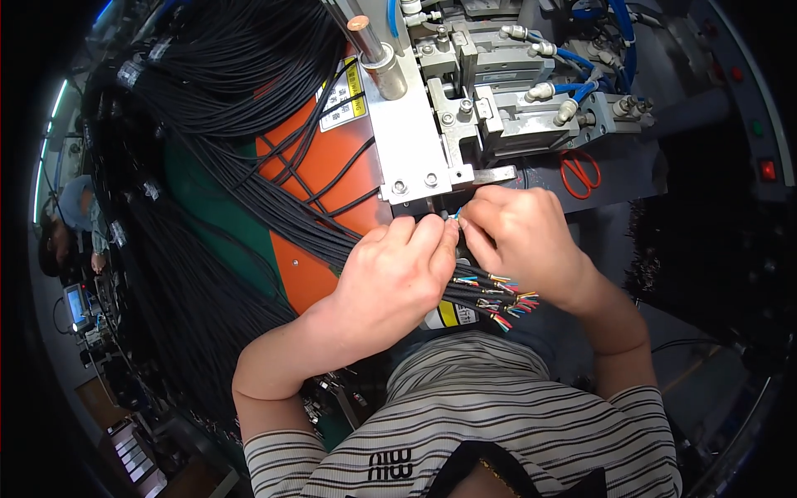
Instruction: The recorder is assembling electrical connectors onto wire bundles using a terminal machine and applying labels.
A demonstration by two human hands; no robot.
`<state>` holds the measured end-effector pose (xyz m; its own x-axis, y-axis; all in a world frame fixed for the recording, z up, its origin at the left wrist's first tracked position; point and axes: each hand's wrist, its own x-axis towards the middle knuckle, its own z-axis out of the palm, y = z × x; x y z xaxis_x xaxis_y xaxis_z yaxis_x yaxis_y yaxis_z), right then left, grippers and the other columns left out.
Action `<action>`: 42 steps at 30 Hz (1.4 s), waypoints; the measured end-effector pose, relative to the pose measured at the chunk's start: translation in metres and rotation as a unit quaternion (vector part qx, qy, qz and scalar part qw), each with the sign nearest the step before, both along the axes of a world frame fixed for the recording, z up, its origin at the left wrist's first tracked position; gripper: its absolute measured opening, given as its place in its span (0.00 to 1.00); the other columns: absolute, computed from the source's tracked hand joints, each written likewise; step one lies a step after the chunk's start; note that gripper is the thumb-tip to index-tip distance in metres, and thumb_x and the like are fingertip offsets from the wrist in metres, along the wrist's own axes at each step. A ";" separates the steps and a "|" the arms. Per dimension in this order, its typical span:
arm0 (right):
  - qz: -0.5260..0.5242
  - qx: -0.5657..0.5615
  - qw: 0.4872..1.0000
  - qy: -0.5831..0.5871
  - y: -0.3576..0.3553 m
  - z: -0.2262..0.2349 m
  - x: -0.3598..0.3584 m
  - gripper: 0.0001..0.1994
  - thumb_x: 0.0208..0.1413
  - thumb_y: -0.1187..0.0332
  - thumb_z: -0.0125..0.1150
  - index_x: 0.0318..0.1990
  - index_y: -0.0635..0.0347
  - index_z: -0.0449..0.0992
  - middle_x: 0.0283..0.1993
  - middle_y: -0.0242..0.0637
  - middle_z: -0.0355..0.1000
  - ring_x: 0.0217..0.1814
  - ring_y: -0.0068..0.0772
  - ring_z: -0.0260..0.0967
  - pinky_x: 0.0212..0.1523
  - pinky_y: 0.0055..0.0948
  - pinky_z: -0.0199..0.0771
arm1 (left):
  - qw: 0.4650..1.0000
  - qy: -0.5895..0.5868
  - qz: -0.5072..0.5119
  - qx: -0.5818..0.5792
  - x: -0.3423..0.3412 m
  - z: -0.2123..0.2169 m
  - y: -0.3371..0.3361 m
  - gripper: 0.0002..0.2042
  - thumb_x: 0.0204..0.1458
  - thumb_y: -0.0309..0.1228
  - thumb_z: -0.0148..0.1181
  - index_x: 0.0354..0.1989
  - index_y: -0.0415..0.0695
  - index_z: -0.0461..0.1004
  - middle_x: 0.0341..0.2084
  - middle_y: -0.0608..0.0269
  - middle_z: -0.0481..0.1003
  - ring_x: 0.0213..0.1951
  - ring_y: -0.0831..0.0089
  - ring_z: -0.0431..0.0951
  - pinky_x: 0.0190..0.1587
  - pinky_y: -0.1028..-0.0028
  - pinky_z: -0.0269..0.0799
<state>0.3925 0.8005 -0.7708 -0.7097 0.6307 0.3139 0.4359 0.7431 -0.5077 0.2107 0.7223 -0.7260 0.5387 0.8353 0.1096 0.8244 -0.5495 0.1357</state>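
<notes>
Fingers curled, my left hand [394,278] pinches the end of a black cable near the front edge of a metal machine block [408,149]. Against it, my right hand [527,236] has thumb and forefinger pressed together on the thin coloured wires [454,217] coming out of that end. The fingertips hide most of these wires. Beneath and between both hands runs a bundle of black cables [311,228], whose stripped ends [510,300] fan out in red, blue, yellow and white wires.
Pneumatic cylinders [531,124] with blue hoses stand at the far right of the block. Red-handled scissors [580,174] lie beside them. An orange panel [303,270] is under the cables. More black cable bundles [241,50] fill the left side. Another person [75,207] is at the far left.
</notes>
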 end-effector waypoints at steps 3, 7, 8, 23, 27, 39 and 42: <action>0.006 -0.024 1.000 0.015 -0.008 -0.002 -0.002 0.02 0.47 0.75 0.64 0.28 0.62 0.77 0.23 0.39 0.72 0.20 0.42 0.70 0.21 0.34 0.69 | 0.999 0.016 0.008 -0.046 -0.001 0.003 -0.007 0.36 0.25 0.28 0.67 0.53 0.34 0.72 0.34 0.59 0.67 0.34 0.63 0.71 0.36 0.68 0.70; -0.042 -0.058 0.991 0.110 -0.025 -0.013 -0.009 0.03 0.46 0.75 0.65 0.27 0.63 0.77 0.24 0.40 0.73 0.21 0.41 0.71 0.21 0.32 0.69 | 0.999 0.017 0.015 -0.038 -0.008 0.001 -0.015 0.35 0.26 0.26 0.67 0.53 0.36 0.73 0.34 0.58 0.67 0.34 0.63 0.72 0.36 0.67 0.70; -0.045 -0.041 0.991 0.116 -0.027 -0.013 -0.011 0.03 0.46 0.76 0.65 0.27 0.63 0.77 0.24 0.39 0.73 0.20 0.39 0.71 0.20 0.31 0.69 | 1.000 0.005 0.016 -0.022 -0.009 0.001 -0.016 0.29 0.31 0.26 0.64 0.50 0.36 0.74 0.33 0.59 0.68 0.34 0.64 0.72 0.35 0.68 0.70; -0.088 -0.184 0.968 0.148 0.045 0.142 0.096 0.03 0.51 0.75 0.66 0.31 0.65 0.78 0.17 0.29 0.68 0.18 0.13 0.63 0.20 0.19 0.62 | 0.976 -0.166 0.106 0.094 0.060 0.131 0.034 0.22 0.32 0.17 0.63 0.43 0.36 0.76 0.30 0.57 0.70 0.32 0.60 0.71 0.36 0.65 0.65; 0.075 -0.359 0.903 0.222 0.036 0.191 0.109 0.14 0.51 0.77 0.66 0.46 0.63 0.79 0.32 0.29 0.73 0.23 0.12 0.64 0.22 0.17 0.62 | 0.980 -0.155 0.068 0.107 0.068 0.153 0.032 0.18 0.41 0.26 0.66 0.43 0.35 0.74 0.25 0.58 0.70 0.26 0.60 0.70 0.33 0.65 0.63; 0.072 -0.517 0.769 0.370 -0.022 0.097 0.051 0.08 0.58 0.83 0.57 0.45 0.70 0.75 0.41 0.37 0.70 0.31 0.18 0.70 0.29 0.18 0.71 | 0.975 -0.219 0.042 -0.012 0.025 0.082 -0.009 0.31 0.28 0.33 0.72 0.47 0.37 0.73 0.23 0.59 0.71 0.26 0.61 0.74 0.29 0.66 0.65; 0.055 -0.520 0.753 0.398 -0.031 0.076 0.045 0.07 0.59 0.83 0.56 0.44 0.70 0.75 0.42 0.37 0.70 0.31 0.17 0.70 0.29 0.18 0.71 | 0.975 -0.215 0.049 -0.022 0.018 0.064 -0.018 0.31 0.27 0.30 0.72 0.48 0.36 0.73 0.25 0.58 0.73 0.26 0.61 0.75 0.29 0.66 0.66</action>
